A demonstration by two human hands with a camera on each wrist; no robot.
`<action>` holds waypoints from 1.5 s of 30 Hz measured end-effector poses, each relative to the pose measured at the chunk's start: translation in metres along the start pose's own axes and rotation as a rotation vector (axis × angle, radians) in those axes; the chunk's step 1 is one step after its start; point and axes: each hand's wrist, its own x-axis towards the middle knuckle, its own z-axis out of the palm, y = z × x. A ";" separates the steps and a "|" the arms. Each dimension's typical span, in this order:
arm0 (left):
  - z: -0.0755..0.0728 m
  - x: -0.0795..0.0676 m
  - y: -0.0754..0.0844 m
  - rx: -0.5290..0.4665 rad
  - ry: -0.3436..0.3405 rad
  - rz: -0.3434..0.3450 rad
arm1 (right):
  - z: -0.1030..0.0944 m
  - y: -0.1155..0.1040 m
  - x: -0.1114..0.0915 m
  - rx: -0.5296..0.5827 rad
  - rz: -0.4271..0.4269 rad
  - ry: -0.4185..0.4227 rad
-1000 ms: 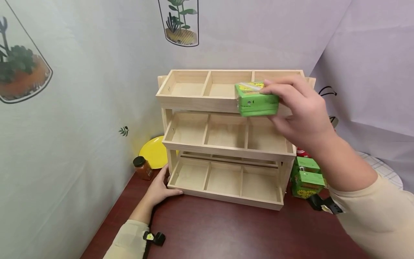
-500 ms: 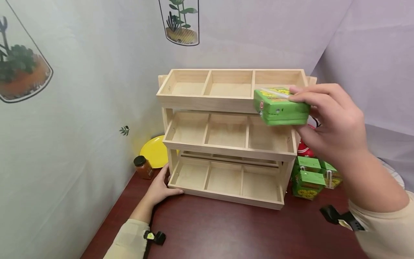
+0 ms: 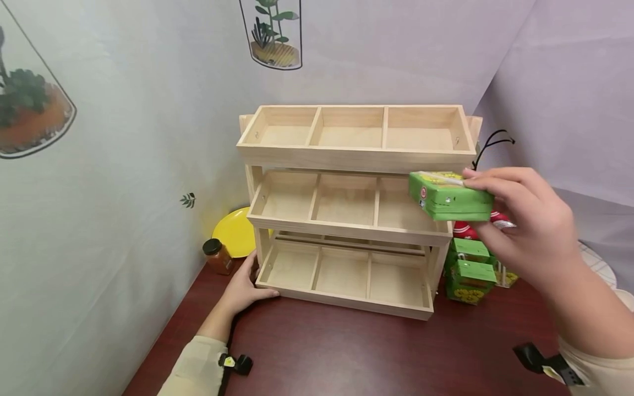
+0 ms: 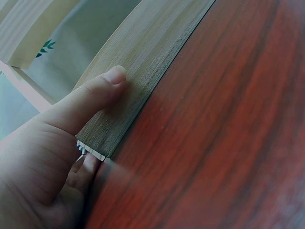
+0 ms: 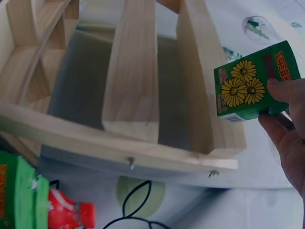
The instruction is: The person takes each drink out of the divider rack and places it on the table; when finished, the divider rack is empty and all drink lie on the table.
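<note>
My right hand (image 3: 535, 220) holds a green drink carton (image 3: 451, 198) between thumb and fingers, in front of the right end of the middle tier. Yellow flowers (image 5: 243, 81) show on its face in the right wrist view, and a straw lies along it in the head view. The three-tier wooden rack (image 3: 342, 159) has three compartments per tier. At its lower left corner my left hand (image 3: 242, 289) grips the bottom tray, the thumb (image 4: 102, 88) on the front board and the other fingers round the end, partly hidden.
Several more green cartons (image 3: 470, 280) stand right of the rack, with a red bottle (image 5: 71, 210) behind them. On the left are a yellow plate (image 3: 235, 234) and a jar with a black lid (image 3: 218, 256). Dark cord loops (image 3: 487, 146) rise behind the rack's right side.
The right hand has moved right and down with the drink carton, away from the top tier. The left hand has stayed on the rack's corner.
</note>
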 end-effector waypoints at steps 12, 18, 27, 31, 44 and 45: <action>0.000 0.000 0.000 -0.003 -0.002 0.002 | -0.032 0.024 -0.043 -0.094 0.109 -0.094; -0.001 0.001 0.002 0.002 -0.004 -0.007 | -0.047 0.031 -0.059 -0.102 0.152 -0.103; 0.000 0.002 0.002 -0.028 -0.020 0.000 | -0.068 0.030 -0.084 0.081 0.320 -0.105; -0.001 0.001 0.001 -0.017 -0.015 0.011 | -0.075 0.027 -0.091 0.148 0.361 -0.116; 0.000 0.003 -0.002 -0.033 -0.019 -0.003 | -0.093 0.051 -0.128 0.101 0.406 -0.118; 0.000 0.003 -0.002 -0.033 -0.018 -0.003 | -0.095 0.054 -0.132 0.110 0.410 -0.115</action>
